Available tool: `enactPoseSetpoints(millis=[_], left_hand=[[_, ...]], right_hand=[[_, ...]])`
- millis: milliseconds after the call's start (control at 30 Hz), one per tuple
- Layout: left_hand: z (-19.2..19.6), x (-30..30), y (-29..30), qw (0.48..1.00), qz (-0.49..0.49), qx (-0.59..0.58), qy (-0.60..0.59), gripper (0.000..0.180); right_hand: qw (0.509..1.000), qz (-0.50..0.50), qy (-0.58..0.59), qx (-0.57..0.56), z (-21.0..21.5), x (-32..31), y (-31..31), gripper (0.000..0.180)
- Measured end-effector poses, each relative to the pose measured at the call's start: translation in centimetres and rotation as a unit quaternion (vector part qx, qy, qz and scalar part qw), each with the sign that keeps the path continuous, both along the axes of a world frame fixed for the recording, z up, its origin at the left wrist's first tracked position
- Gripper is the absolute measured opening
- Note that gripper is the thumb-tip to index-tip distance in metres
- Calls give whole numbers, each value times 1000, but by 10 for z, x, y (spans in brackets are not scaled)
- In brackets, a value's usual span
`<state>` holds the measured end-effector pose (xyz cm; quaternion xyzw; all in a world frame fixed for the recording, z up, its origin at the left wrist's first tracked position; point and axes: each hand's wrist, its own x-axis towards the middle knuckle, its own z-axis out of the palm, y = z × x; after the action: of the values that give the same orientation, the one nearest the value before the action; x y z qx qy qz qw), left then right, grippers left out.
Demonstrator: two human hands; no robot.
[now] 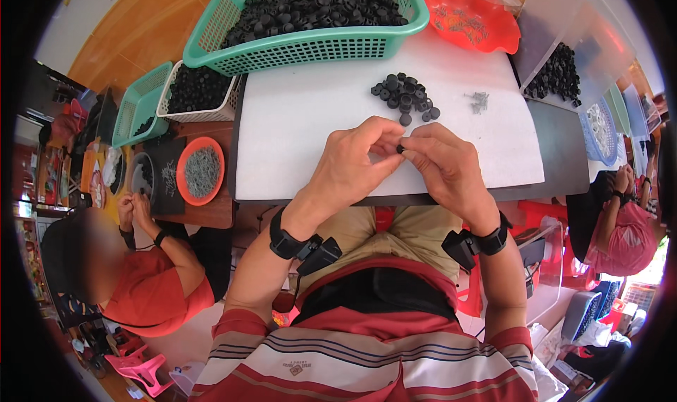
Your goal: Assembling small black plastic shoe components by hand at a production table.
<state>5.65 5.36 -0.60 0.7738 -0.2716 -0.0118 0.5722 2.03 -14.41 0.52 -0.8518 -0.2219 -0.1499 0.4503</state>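
We see our left hand (356, 163) and our right hand (444, 166) meeting above the near edge of the white table (303, 127). Between their fingertips they pinch one small black cap (400, 149); both hands are closed narrow around it. A little pile of the same black caps (405, 97) lies on the table just beyond the hands, and a few small metal pins (479, 102) lie to the right of it. A green basket (310, 46) full of caps stands farther away.
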Motion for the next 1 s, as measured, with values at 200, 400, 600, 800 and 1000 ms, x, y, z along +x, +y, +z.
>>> enactPoseSetpoints(millis=[200,400,600,800,1000], left_hand=[[-6,4,0,997,-13,-44,59,31],[-4,7,4,986,-36,-99,132,27],[7,8,9,963,-102,-109,223,30],[7,8,8,956,-122,-123,237,31],[6,3,4,929,-106,-207,288,34]], right_hand=[[997,21,-28,-72,5,-4,-3,32],[991,17,-49,-121,9,-8,1,38],[987,-14,-88,-133,-1,-8,0,36],[991,-30,-86,-102,-5,-9,1,36],[994,-51,-96,-1,-9,-7,3,36]])
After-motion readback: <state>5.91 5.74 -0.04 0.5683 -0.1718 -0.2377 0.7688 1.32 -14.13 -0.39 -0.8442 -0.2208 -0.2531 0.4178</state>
